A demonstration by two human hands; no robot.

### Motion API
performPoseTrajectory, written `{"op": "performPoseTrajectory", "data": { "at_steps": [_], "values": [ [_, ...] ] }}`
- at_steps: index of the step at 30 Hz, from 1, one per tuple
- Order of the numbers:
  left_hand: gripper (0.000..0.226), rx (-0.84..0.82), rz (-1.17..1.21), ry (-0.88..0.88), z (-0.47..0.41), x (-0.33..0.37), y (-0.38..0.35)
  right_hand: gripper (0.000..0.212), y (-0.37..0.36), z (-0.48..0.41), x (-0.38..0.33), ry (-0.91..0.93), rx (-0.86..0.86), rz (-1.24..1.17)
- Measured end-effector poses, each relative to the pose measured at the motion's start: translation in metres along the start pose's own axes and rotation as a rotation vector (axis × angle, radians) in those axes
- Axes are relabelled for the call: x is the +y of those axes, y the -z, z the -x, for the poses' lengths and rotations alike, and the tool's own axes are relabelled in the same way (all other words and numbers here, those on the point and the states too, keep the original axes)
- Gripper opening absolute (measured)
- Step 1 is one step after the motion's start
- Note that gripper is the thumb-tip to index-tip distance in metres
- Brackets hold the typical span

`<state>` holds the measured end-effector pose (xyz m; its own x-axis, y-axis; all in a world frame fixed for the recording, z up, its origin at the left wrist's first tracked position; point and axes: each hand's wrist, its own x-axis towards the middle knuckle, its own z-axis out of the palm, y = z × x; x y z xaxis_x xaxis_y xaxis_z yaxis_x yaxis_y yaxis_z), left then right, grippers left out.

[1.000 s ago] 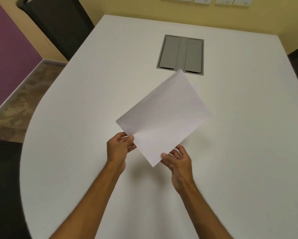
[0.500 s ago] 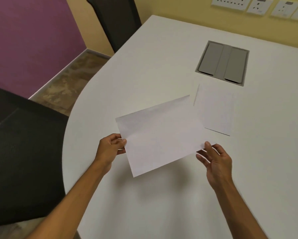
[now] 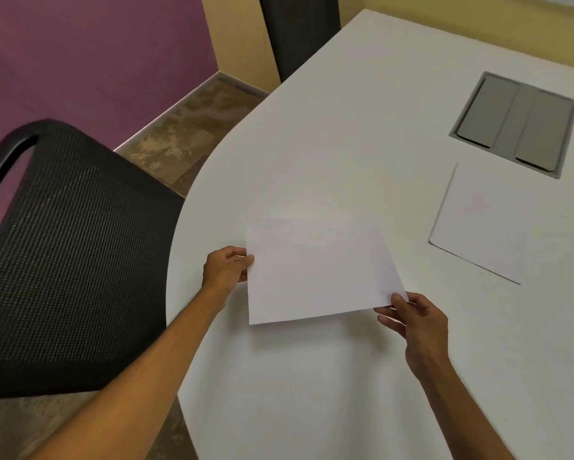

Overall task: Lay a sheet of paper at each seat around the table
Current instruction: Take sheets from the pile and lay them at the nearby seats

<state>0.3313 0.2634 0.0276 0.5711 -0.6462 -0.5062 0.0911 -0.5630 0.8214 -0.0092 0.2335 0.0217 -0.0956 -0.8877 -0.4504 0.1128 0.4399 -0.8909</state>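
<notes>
I hold a white sheet of paper (image 3: 315, 270) just above the white table (image 3: 328, 134), near its curved left edge. My left hand (image 3: 227, 268) pinches the sheet's left edge. My right hand (image 3: 418, 322) pinches its lower right corner between thumb and fingers. The sheet lies almost flat, facing the black mesh chair (image 3: 66, 254) at the table's left side. More paper (image 3: 481, 224), one sheet or a thin pile, rests flat on the table to the right, below the grey panel.
A grey cable hatch (image 3: 516, 124) is set into the tabletop at the upper right. A second dark chair (image 3: 298, 31) stands at the far edge by the yellow wall. A purple wall and brown floor lie to the left.
The view has swung left, bringing the mesh chair closer. The held sheet has moved left toward the table's edge by that chair and lowered nearly flat. Both hands keep their hold.
</notes>
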Motion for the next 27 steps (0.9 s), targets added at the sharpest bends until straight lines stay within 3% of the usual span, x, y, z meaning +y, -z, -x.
{"op": "performPoseTrajectory", "data": {
  "at_steps": [10, 19, 24, 27],
  "values": [
    [0.014, 0.129, -0.121, 0.049, -0.054, -0.023, 0.006, 0.009, -0.038, -0.037, 0.041, -0.005, 0.003, 0.24],
    [0.025, 0.158, -0.261, 0.036, -0.07, -0.033, 0.003, 0.009, -0.062, -0.043, 0.057, 0.051, 0.126, 0.427],
    [0.061, 0.119, -0.53, -0.144, -0.068, -0.043, 0.008, 0.008, -0.067, -0.044, 0.06, 0.038, 0.172, 0.447],
    [0.09, -0.027, -0.763, -0.319, -0.067, -0.052, 0.016, 0.008, -0.068, -0.042, 0.061, 0.031, 0.177, 0.455]
  ]
}}
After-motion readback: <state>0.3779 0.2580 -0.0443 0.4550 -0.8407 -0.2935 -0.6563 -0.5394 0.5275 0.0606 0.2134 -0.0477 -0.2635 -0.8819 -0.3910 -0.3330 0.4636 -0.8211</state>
